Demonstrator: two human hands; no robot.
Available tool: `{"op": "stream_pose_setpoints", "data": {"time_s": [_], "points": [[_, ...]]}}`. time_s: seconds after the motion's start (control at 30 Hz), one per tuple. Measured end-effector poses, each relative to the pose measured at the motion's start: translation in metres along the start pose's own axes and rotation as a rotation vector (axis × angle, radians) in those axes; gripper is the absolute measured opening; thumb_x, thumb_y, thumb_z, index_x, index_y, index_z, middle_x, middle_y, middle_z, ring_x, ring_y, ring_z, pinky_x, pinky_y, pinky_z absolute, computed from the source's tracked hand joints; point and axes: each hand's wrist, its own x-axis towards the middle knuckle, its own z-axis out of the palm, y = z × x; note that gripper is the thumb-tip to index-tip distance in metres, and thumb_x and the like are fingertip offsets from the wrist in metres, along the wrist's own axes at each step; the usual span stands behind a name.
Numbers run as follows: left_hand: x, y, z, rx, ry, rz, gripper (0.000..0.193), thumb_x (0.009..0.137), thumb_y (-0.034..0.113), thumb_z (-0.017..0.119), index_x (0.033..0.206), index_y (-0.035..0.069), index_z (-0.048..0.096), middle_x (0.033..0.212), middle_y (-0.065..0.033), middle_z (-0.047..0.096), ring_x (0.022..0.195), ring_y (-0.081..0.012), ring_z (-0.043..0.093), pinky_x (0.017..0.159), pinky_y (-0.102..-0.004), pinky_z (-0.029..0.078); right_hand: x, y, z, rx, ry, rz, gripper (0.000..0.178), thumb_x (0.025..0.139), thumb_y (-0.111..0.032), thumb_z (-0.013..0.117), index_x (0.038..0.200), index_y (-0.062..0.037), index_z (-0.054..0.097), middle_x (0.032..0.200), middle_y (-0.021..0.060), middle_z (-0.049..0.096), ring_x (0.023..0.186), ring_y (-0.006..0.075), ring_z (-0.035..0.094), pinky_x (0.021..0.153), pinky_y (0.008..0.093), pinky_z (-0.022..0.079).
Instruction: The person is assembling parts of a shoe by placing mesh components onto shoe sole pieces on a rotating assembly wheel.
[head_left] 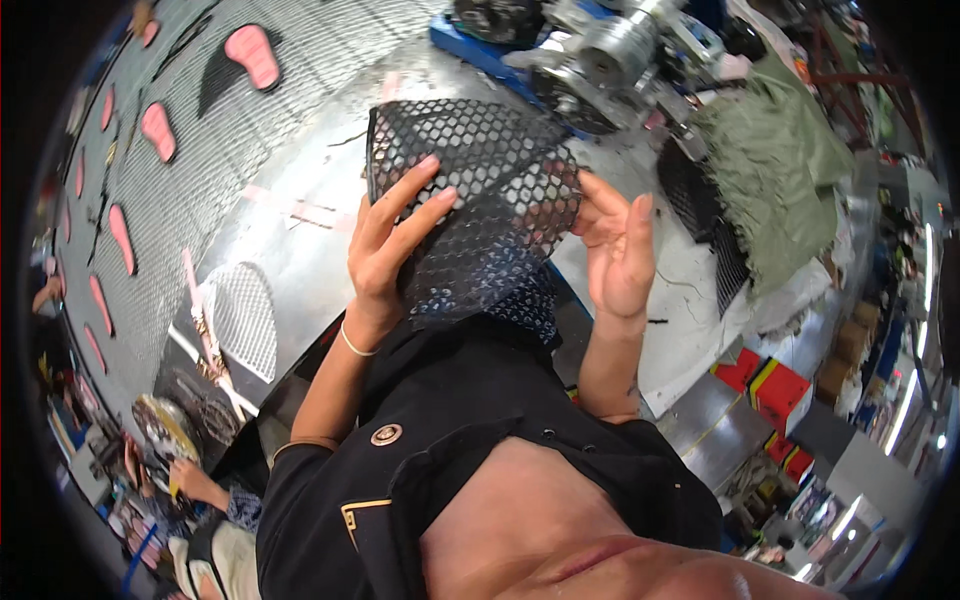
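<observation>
A black mesh piece (480,190) with honeycomb holes and a dark edge is held up in front of me, above my lap. My left hand (383,250) grips its left side, two fingers lying across the mesh face; the thumb is hidden. At the right edge, my right hand (618,255) holds the piece with its fingers curled behind it, partly visible through the holes. The right thumb stands up, off the mesh. Part of a patterned dark blue cloth (530,290) shows below and through the mesh.
A sewing machine (610,60) stands at the far right of the metal table (310,180). Right of it lies green cloth (775,170) beside dark mesh. Pink sole-shaped pieces (252,56) rest on a ridged grey surface at left. White mesh (245,310) lies nearer; another person's hand (195,483) is lower left.
</observation>
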Motion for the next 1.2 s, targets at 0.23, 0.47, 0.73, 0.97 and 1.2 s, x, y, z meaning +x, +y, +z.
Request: {"op": "stream_pose_setpoints", "data": {"time_s": [0.23,0.47,0.73,0.97,1.2], "points": [[0.042,-0.059,-0.081,0.408,0.262,0.23,0.039,0.081,0.002,0.061,0.12,0.005,0.065,0.139,-0.0205,0.048,0.128,-0.033,0.048,0.105,-0.0386,0.04,0.005,0.016,-0.006,-0.097,-0.024,0.011,0.079,0.099,-0.057,0.017,0.128,0.009,0.05,0.093,0.019,0.069,0.077,0.0218,0.065,0.08,0.0328,0.048],[0.07,-0.12,-0.219,0.949,0.666,0.355,0.051,0.087,0.022,0.063,0.134,0.006,0.051,0.145,-0.023,0.037,0.135,-0.0399,0.034,0.11,-0.0475,0.029,0.005,0.038,-0.024,-0.201,0.115,0.05,0.074,0.1,-0.054,0.017,0.126,0.0064,0.052,0.09,0.0175,0.069,0.076,0.0194,0.063,0.077,0.0302,0.047],[-0.026,-0.33,-0.268,1.234,0.165,-0.9,0.054,0.086,0.008,0.051,0.139,0.016,0.042,0.135,-0.0244,0.042,0.114,-0.0443,0.053,0.088,-0.052,0.049,0.0,0.073,-0.039,-0.209,0.242,0.15,0.064,0.103,-0.048,0.023,0.124,0.0023,0.055,0.078,0.0096,0.067,0.054,0.0075,0.05,0.053,0.0199,0.036],[-0.007,-0.345,-0.256,1.482,0.1,-0.808,0.041,0.085,0.022,0.053,0.124,0.011,0.052,0.112,-0.0171,0.057,0.103,-0.0403,0.057,0.081,-0.0531,0.048,-0.007,0.102,-0.049,-0.199,0.341,0.044,0.055,0.104,-0.04,0.029,0.121,0.0054,0.056,0.063,0.0059,0.058,0.044,0.0026,0.033,0.044,0.0173,0.024],[0.053,-0.392,-0.241,1.262,0.167,-0.759,0.072,0.083,0.042,0.062,0.136,0.0,0.038,0.122,-0.0225,0.057,0.112,-0.0391,0.054,0.092,-0.0498,0.044,-0.009,0.107,-0.046,-0.353,0.36,-0.121,0.05,0.102,-0.035,0.034,0.116,0.0064,0.058,0.063,0.0063,0.058,0.043,0.0023,0.033,0.044,0.0164,0.022]]}}
